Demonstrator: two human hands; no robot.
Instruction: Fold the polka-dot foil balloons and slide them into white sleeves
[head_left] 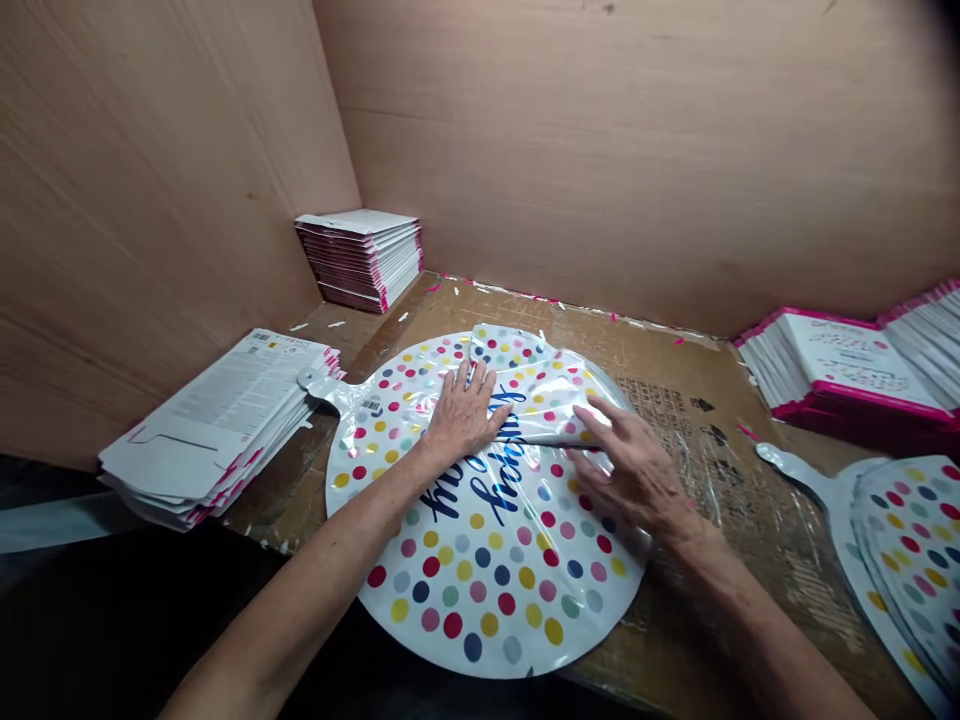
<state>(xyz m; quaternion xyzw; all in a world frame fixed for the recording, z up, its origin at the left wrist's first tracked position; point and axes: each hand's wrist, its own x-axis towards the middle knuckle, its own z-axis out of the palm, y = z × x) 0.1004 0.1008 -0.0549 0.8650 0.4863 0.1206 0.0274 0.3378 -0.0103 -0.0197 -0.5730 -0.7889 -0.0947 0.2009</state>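
Dotted balloon (510,590) central on surface (720,380), overhanging at 6 o'clock; could slide. Left hand (465,408) spread flat; right hand (626,465) curled by 3 o'clock fold (551,425), pinch unclear. Uneven pressure could skew crease.

A pale, wood-grained left panel (165,190) and a similar back panel (637,150) meet in a corner at the cardboard-covered worktop (675,375), softly lit above deep shadow at the lower left.

There is room to pass between the balloon (480,570) and the right-hand card stack (855,355); wooden walls (637,150) block back and left.
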